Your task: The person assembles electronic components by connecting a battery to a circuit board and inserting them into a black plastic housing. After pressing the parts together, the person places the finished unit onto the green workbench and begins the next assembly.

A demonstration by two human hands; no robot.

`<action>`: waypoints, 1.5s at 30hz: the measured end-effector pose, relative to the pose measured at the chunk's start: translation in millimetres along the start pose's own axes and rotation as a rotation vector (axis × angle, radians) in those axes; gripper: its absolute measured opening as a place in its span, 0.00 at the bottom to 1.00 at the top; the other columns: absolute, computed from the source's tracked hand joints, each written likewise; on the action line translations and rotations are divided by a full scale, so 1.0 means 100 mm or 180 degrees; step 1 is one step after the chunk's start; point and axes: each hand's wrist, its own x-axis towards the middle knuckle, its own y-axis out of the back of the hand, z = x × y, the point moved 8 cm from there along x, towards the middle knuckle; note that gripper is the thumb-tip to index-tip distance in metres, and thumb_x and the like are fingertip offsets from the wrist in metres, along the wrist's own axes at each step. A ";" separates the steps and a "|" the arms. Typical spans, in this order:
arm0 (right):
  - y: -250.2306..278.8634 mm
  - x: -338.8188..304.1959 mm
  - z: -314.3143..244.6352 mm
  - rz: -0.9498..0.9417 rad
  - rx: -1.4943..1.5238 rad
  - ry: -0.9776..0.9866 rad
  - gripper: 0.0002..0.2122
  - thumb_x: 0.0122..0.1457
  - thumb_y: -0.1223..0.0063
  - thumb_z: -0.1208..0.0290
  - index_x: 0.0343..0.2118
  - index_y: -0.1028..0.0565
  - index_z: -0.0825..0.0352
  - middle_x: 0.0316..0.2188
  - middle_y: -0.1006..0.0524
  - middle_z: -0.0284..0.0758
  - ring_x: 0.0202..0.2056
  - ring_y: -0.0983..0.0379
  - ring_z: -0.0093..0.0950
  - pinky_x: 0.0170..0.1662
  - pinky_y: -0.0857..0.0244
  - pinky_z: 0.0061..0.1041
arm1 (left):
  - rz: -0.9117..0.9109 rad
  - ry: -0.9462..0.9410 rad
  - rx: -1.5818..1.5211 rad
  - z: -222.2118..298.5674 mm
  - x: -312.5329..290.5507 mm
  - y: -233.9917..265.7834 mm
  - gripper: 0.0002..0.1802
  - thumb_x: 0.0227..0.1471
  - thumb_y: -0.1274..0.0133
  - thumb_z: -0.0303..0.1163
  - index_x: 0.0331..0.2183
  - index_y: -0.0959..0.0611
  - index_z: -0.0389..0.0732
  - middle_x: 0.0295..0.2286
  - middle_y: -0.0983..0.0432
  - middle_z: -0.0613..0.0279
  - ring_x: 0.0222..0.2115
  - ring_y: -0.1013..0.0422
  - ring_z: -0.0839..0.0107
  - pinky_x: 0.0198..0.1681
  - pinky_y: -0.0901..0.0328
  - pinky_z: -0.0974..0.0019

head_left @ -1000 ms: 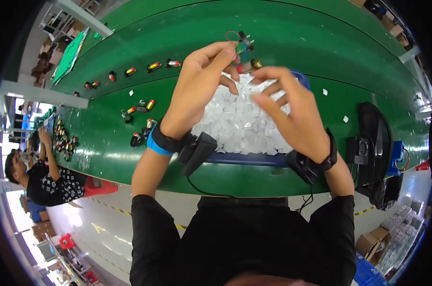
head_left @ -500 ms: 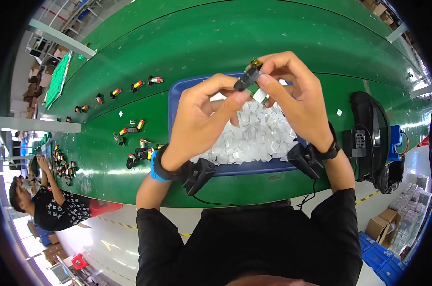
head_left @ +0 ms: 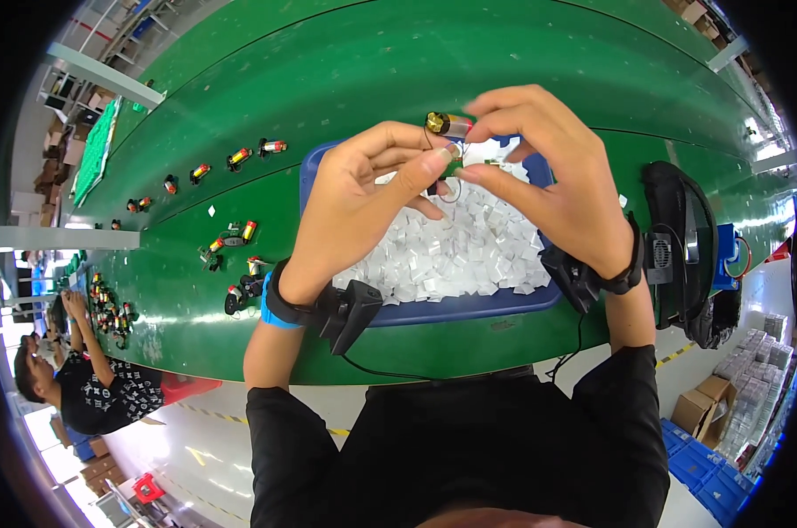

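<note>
Above the blue tub, my left hand [head_left: 367, 194] pinches a small electronic assembly with a red-and-gold cylinder [head_left: 448, 124], thin dark wires and a bit of green board. The cylinder sticks up past my fingertips, and part of the assembly is hidden behind them. My right hand [head_left: 552, 167] is just to its right, fingers and thumb apart, fingertips close beside the assembly; whether they touch it is hard to see. Below both hands, many small white translucent pieces [head_left: 442, 255] fill the blue tub [head_left: 469, 313]. Each wrist wears a black strapped device.
Similar assemblies [head_left: 239, 158] stand in a row on the green table [head_left: 328, 79], and several more [head_left: 233, 236] lie left of the tub. A black bag [head_left: 680, 246] and a blue box [head_left: 726, 255] are at the right. Another person [head_left: 90, 378] sits far left.
The assembly has been turned, so its red-and-gold cylinder now shows on top instead of the dark part. My right hand's fingers have spread away from it. The white square piece no longer shows in them.
</note>
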 end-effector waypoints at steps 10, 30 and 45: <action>-0.08 -0.07 0.11 0.0092 0.0217 -0.0116 0.08 0.50 0.36 0.81 0.33 0.23 0.70 0.31 0.22 0.33 0.30 0.24 0.22 0.27 0.31 0.16 | 0.0141 -0.0490 0.0373 0.02 0.01 0.01 0.13 0.59 0.45 0.32 0.42 0.22 0.33 0.38 0.22 0.56 0.32 0.24 0.73 0.24 0.29 0.73; -0.18 -0.07 0.17 -0.0040 0.0659 -0.0344 0.11 0.55 0.40 0.77 0.42 0.23 0.70 0.36 0.22 0.35 0.38 0.22 0.27 0.37 0.27 0.21 | 0.0469 -0.0708 0.1456 0.01 -0.04 0.01 0.10 0.59 0.47 0.28 0.40 0.24 0.33 0.31 0.23 0.62 0.22 0.30 0.81 0.21 0.37 0.76; -0.07 -0.02 0.08 -0.0513 -0.0094 -0.0082 0.12 0.48 0.35 0.80 0.36 0.24 0.67 0.34 0.23 0.32 0.36 0.25 0.32 0.42 0.29 0.28 | -0.0496 -0.0051 0.0475 -0.11 0.06 -0.01 0.17 0.60 0.49 0.30 0.49 0.26 0.34 0.36 0.27 0.58 0.30 0.28 0.74 0.28 0.25 0.67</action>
